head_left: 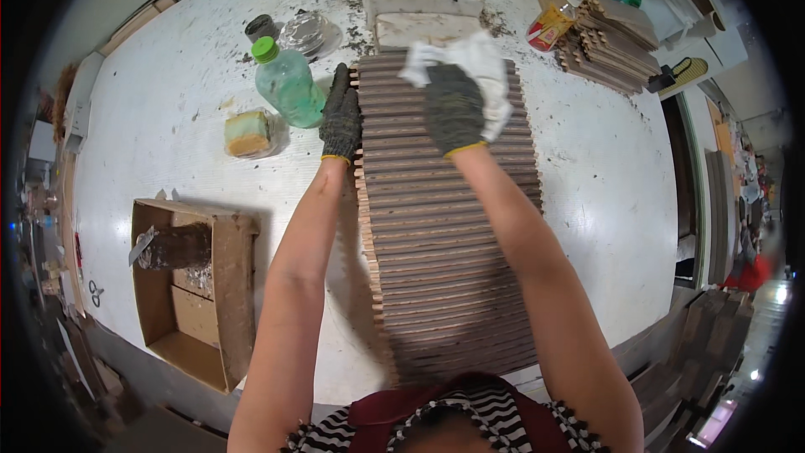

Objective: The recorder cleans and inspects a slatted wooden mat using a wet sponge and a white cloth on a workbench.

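Note:
A long stack of brown ribbed strips (444, 226) lies on the white table, running from its far part toward my body. My left hand (340, 117), in a dark knit glove with a yellow cuff, rests along the stack's left edge with its fingers stretched out. My right hand (455, 113), gloved the same way, is closed on a white cloth (496, 84) over the far part of the strips. Motion blurs this hand and the cloth, and its fingertips are hidden.
Left of the stack are a green-capped bottle (289, 88), a sponge (248, 133) and a cardboard box (233, 285). Two pale wrapped blocks (423, 0) stand at the far end. On the right are a bottle with a red-yellow label (553, 23) and stacked brown pieces (608, 50).

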Motion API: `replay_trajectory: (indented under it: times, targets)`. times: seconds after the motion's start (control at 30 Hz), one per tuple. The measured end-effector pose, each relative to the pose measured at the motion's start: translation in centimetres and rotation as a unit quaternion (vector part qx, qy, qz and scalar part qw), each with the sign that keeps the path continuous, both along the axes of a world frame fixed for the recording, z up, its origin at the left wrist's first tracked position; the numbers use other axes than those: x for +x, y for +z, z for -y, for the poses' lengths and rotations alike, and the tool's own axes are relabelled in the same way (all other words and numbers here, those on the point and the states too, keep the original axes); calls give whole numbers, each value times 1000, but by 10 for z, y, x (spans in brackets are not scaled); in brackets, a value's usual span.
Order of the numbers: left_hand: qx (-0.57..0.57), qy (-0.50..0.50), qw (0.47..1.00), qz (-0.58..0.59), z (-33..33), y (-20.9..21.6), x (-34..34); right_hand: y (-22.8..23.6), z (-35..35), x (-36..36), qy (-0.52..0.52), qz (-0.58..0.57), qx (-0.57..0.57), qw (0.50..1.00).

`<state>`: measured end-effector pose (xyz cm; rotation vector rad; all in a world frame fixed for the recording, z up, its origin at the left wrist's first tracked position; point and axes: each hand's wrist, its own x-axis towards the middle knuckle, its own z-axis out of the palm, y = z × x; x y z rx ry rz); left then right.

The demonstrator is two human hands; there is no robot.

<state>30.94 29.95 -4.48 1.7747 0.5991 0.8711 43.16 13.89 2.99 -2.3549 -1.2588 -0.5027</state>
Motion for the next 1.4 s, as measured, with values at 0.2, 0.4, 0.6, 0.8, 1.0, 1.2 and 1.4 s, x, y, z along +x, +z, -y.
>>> replay_trajectory:
  times: [0.2, 0.4, 0.6, 0.8, 1.0, 1.2, 1.4]
  targets:
    - [364, -42, 903, -226, -6, -9, 2, -2, -48, -29, 213, -70, 97, 970]
    - [102, -15, 994, 22, -18, -8, -3, 18, 37, 48, 168, 45, 6, 985]
    - [-5, -58, 998, 23, -13, 2, 6, 24, 117, 127, 23, -42, -72, 996]
    - [-170, -86, 979, 68, -4, 21, 12, 43, 173, 172, -97, -67, -116, 986]
    - [-209, -62, 973, 77, 16, 33, -20, 14, 162, 131, 1, -222, 147, 964]
    - [-291, -53, 955, 33, 47, 48, -54, 16, 105, 60, -152, 13, -48, 987]
    - [-42, -34, 998, 44, 42, 5, -41, -3, 58, 28, -54, 72, -52, 995]
